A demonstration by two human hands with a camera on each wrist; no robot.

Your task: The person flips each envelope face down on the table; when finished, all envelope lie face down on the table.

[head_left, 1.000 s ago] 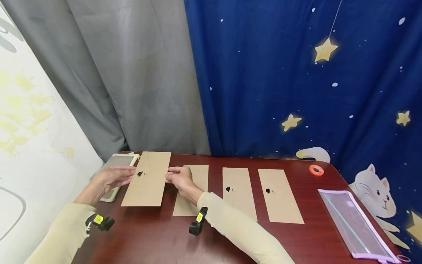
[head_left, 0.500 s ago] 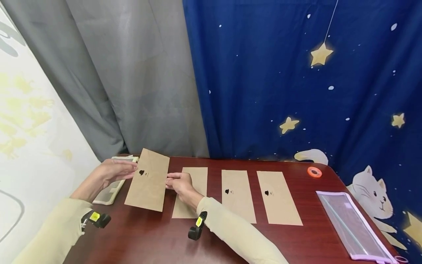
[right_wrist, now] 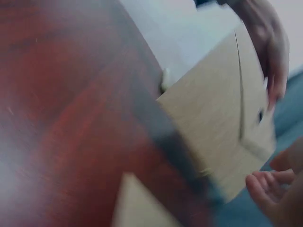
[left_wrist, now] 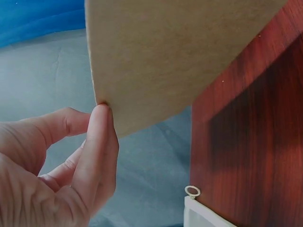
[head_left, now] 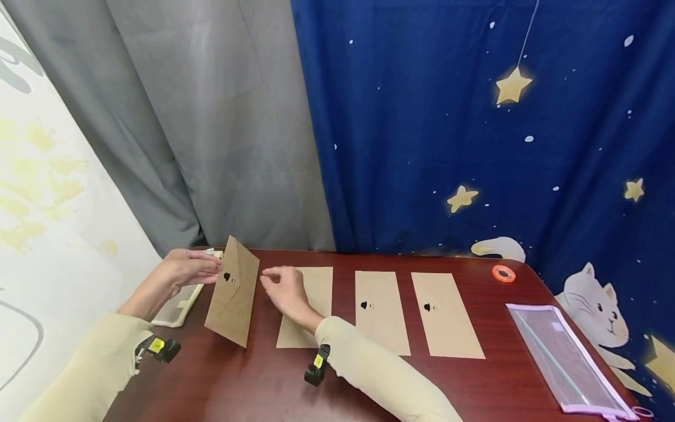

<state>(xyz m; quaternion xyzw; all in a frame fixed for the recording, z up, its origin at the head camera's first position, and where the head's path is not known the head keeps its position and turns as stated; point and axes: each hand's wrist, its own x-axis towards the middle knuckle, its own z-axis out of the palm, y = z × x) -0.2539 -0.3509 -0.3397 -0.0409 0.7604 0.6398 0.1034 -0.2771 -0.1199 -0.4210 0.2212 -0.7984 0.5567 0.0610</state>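
A brown kraft-paper envelope (head_left: 237,299) is held up in the left-centre of the head frame, steeply tilted over the dark red table (head_left: 211,387); whether its lowest corner touches the wood, I cannot tell. The left hand (head_left: 181,272) pinches its left edge between thumb and fingertips, beside the small black hat mark (head_left: 227,276). The right hand (head_left: 287,290), at centre, holds nothing: its fingers are loosely bent, and in the right wrist view their tips sit just beside the envelope's edge without touching it.

I judge the envelope to be very light and probably thin, since a fingertip pinch at one edge bears it. It looks stiff enough to hang nearly flat, though a hard squeeze would likely crease it. The matt paper should give fair grip; the risk seems to be bending or swinging rather than slipping. The best hold is probably midway along each long edge, one hand per side, with the pointed flap (head_left: 228,266) left free, as pressure there could fold it.

Three more brown paper rectangles, left (head_left: 320,284), middle (head_left: 381,316) and right (head_left: 447,316), lie flat from centre to right of the head frame. A cream-edged mesh pouch (head_left: 171,308) lies near the left hand, lower left.
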